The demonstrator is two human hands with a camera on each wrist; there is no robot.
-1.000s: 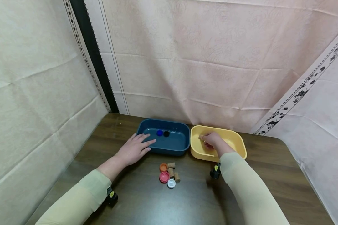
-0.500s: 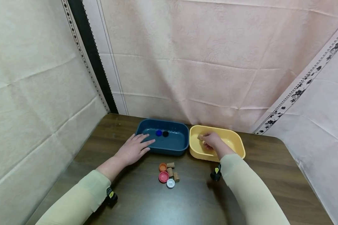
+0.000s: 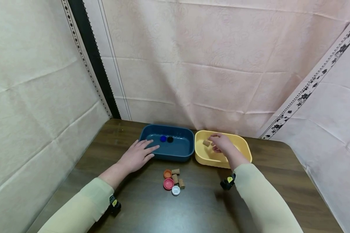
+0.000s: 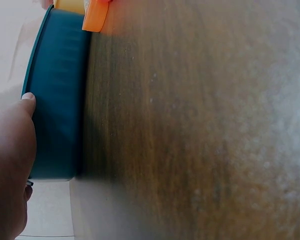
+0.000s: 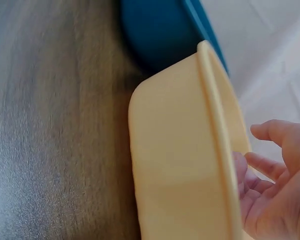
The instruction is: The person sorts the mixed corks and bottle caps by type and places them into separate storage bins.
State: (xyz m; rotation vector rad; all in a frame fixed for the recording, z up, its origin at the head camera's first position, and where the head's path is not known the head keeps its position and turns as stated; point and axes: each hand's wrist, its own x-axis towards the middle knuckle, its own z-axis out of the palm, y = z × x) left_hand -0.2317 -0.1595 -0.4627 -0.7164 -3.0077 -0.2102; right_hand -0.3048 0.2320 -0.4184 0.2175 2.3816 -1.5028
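I have the hands well apart: the left hand [image 3: 135, 157] rests, fingers spread, at the rim of the blue bin [image 3: 175, 158]; the right hand [image 3: 223, 144] hangs loosely parted in the yellow bin [image 3: 212, 161], the cork [image 3: 206, 142] lying there just beside it

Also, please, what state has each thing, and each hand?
Left hand: open, at blue tray
Right hand: open, partly inside yellow tray
Blue tray: upright, blue cap and black cap inside
Yellow tray: upright, one cork inside
That cork: lying, not gripped
Orange cap: flat on table
Red cap: same
White cap: same
Three corks: loose on table
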